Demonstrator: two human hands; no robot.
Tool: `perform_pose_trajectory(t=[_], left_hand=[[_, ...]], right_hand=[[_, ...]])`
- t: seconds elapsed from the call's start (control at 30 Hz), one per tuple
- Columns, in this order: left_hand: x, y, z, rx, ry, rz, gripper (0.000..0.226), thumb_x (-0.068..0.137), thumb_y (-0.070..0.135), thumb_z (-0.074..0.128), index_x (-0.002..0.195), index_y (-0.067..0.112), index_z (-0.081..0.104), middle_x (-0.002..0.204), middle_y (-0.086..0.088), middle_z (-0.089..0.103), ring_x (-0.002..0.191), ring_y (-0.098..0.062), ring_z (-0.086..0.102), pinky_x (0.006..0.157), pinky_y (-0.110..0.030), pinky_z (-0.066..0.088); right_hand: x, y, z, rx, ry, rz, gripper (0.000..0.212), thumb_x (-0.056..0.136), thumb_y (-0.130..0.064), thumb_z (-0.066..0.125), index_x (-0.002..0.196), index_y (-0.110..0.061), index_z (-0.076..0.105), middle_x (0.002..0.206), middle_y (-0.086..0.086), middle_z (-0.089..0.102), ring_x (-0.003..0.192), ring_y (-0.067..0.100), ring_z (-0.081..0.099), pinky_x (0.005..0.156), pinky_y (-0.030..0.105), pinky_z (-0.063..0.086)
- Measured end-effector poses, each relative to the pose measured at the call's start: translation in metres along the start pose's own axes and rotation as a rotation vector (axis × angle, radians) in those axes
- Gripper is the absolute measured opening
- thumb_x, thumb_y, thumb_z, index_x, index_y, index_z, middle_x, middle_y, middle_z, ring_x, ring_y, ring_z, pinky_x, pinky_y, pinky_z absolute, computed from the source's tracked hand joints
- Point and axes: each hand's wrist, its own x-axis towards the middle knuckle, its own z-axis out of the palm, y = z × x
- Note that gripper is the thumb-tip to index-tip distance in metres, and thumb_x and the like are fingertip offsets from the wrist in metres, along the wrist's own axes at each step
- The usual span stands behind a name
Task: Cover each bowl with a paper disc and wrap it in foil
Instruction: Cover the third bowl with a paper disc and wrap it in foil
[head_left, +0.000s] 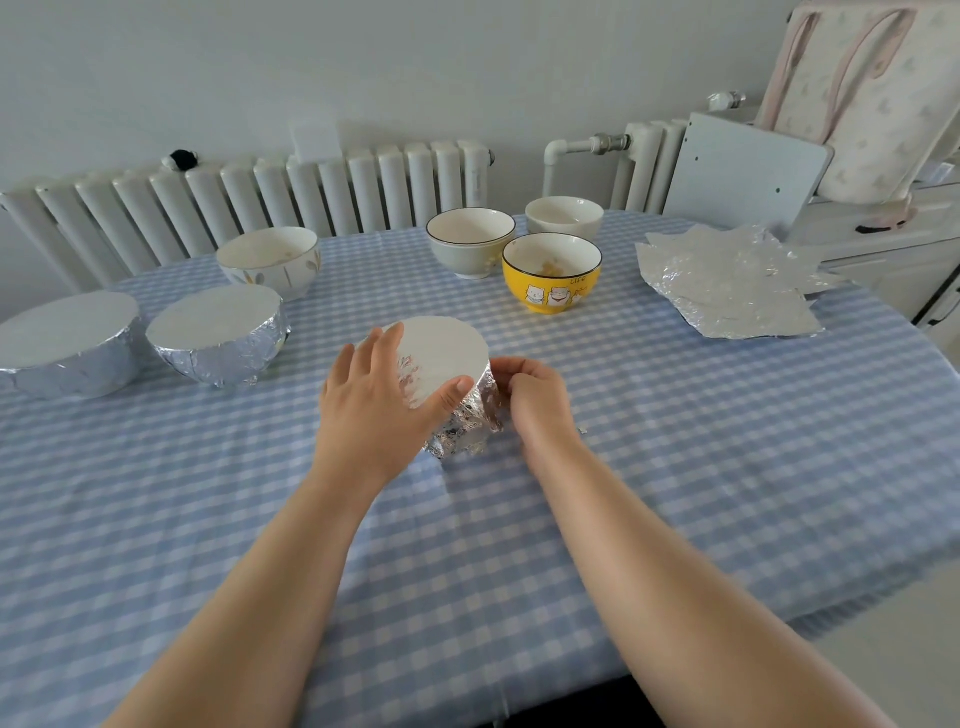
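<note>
A foil-wrapped bowl (457, 421) stands at the table's middle, topped by a white paper disc (447, 348). My left hand (374, 400) lies over its left side with straight fingers, thumb on the near rim. My right hand (530, 400) has curled fingers pinching the foil at the bowl's right side. Two wrapped bowls stand at the left: one (218, 338) and one (67, 345) at the edge. Uncovered bowls stand behind: a white patterned bowl (270, 262), a dark-rimmed bowl (470, 244), a plain white bowl (565, 218) and a yellow cat bowl (551, 275).
Several foil sheets (727, 280) lie stacked at the right of the blue checked tablecloth (675, 441). A radiator (260, 192) runs behind the table. A white cabinet (893, 244) with a grey board and a cushion stands at the far right.
</note>
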Motion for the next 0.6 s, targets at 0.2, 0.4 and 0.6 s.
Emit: perform_pose_trajectory(t=[0.2,0.4,0.6], left_hand=[[0.000,0.010,-0.001,0.144,-0.075,0.031,0.118,0.062,0.098,0.013,0.152,0.023,0.023,0.158,-0.002,0.031,0.148,-0.034,0.016,0.118,-0.050,0.019],[0.000,0.015,-0.001,0.137,-0.083,-0.008,0.120,0.058,0.098,0.013,0.153,0.025,0.021,0.161,-0.004,0.023,0.149,-0.034,0.011,0.119,-0.050,0.016],[-0.002,0.021,-0.016,0.081,-0.153,-0.033,0.118,0.056,0.094,0.021,0.154,0.029,0.018,0.162,-0.001,0.021,0.147,-0.033,0.016,0.117,-0.050,0.020]], right_hand=[[0.001,0.003,-0.006,-0.140,0.130,-0.095,0.029,0.093,-0.004,0.040,0.104,-0.014,0.064,0.099,0.005,0.070,0.094,0.021,0.069,0.086,0.040,0.057],[-0.011,0.005,-0.001,-0.079,0.074,-0.159,0.015,0.094,-0.031,0.059,0.091,-0.017,0.065,0.080,-0.005,0.067,0.072,0.010,0.064,0.064,0.028,0.049],[-0.008,0.003,-0.001,-0.052,0.060,-0.186,0.016,0.092,-0.024,0.062,0.078,-0.017,0.063,0.062,-0.006,0.061,0.055,0.007,0.055,0.054,0.023,0.044]])
